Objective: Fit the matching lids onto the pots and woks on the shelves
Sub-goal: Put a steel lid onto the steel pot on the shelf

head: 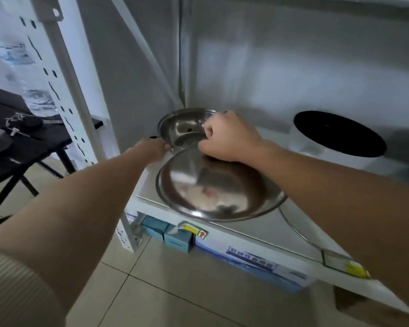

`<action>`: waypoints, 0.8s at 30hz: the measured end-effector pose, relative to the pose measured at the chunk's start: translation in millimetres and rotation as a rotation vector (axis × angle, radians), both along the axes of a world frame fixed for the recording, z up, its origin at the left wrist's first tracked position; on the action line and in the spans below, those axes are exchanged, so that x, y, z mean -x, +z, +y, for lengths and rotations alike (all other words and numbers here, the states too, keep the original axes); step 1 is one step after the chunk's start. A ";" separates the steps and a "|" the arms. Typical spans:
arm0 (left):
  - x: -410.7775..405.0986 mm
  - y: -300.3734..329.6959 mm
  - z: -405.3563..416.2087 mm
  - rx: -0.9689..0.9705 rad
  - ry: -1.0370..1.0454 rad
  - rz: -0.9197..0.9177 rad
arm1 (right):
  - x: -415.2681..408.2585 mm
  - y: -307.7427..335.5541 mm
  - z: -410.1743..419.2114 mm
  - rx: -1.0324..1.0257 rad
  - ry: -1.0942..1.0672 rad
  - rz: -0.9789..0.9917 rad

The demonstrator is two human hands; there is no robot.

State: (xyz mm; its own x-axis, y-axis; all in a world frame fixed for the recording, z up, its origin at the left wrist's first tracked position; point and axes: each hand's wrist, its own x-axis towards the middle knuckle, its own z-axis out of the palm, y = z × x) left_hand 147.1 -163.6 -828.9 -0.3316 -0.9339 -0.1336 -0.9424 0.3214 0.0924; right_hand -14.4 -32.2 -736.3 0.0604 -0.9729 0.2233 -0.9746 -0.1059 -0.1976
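1. Left arm fully extended forward from lower left, forearm bare, ribbed sleeve pushed up near the elbow.
2. Left hand point(155, 147) at full reach, seen from behind, fingers curled away from camera; grip state unclear.
3. Right arm in from lower right, forearm bare, angled up and left.
4. Right hand point(229, 135) closed in a loose fist, knuckles up, wrist bent slightly down.
5. Hands near each other, not touching, right slightly higher.
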 end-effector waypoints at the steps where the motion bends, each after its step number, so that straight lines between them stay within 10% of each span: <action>1: -2.2 2.4 8.5 -0.013 -0.006 -0.001 | -0.4 7.4 5.0 0.029 -0.010 0.000; 24: -41.4 -4.0 46.7 -0.079 0.156 0.331 | -21.5 -42.5 -66.1 0.095 -0.163 -0.021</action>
